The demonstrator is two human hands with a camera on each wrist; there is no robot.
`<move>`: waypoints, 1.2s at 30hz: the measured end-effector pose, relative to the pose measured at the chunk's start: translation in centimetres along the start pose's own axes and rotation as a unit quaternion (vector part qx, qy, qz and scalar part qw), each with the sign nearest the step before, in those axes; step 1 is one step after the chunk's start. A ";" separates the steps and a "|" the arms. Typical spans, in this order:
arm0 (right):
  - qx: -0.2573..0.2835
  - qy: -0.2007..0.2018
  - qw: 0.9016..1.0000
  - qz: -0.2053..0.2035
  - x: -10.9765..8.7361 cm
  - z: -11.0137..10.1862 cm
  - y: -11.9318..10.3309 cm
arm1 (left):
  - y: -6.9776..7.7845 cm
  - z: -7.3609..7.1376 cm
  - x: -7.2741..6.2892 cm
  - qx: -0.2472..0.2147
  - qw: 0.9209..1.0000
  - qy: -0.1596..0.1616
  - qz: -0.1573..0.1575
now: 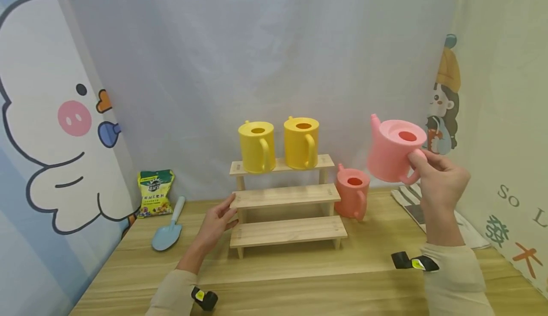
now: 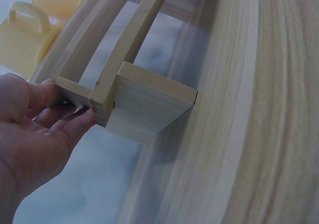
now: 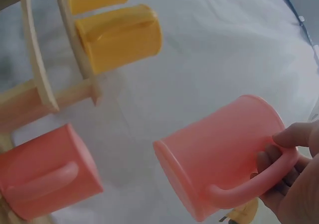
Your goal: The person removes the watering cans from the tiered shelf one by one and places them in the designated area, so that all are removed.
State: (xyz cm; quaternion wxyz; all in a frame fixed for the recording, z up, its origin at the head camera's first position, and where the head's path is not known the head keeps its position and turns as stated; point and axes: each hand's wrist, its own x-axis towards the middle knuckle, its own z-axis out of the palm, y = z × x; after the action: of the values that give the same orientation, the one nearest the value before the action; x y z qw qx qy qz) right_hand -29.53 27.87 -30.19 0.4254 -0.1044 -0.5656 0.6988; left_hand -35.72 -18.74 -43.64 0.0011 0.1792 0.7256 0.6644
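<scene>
Beige sleeves (image 1: pixel 455 278) reach in from the bottom edge of the head view, each crossed at the wrist by a black strap (image 1: pixel 401 260) with a yellow mark. Between them, pale wood grain covers the tabletop (image 1: pixel 308 290). At right of centre, the right hand (image 1: pixel 443 180) holds up a pink watering can (image 1: pixel 385 156) by its handle, thumb on top and fingers curled round the loop; the can hangs clear of the table, its spout toward the upper left. At lower centre-left, the left hand (image 1: pixel 216 223) grips the left end of the middle board of a three-tier wooden stand (image 1: pixel 284 195); in the left wrist view, thumb and fingers close narrowly about that end.

Just right of the stand, a coral watering can (image 1: pixel 347 197) stands upright on the table, handle turned to the front. On the stand's top board, two more stand side by side, slightly apart: a left yellow can (image 1: pixel 251 152) and a right yellow can (image 1: pixel 295 142), handles also facing forward. Toward the left edge lies a light blue trowel (image 1: pixel 167 236), with a green and yellow packet (image 1: pixel 156 194) upright behind it. Near the right edge rests a striped cloth (image 1: pixel 460 225). Farthest off, a whitish curtain (image 1: pixel 265 59) hangs between a left panel with a white cartoon bird (image 1: pixel 38 92) and a yellowish right panel (image 1: pixel 505 92).
</scene>
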 end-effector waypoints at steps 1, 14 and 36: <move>-0.008 0.004 1.000 -0.005 0.3 0.0 0.6 | 0.0 0.0 0.0 0.000 1.000 0.000 0.001; -0.073 0.037 0.995 0.060 2.2 -0.9 6.2 | 0.1 0.2 -0.2 -0.008 1.000 -0.001 -0.003; -0.249 -0.028 0.957 0.144 2.3 -2.3 13.0 | 0.1 0.0 -0.1 -0.003 1.000 -0.003 0.001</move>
State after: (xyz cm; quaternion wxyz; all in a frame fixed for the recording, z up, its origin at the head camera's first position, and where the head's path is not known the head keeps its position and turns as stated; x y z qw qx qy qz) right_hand -35.73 31.15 -41.57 0.2649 -0.2678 -0.7123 0.5923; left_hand -35.62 -18.76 -43.58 0.0028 0.1817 0.7235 0.6660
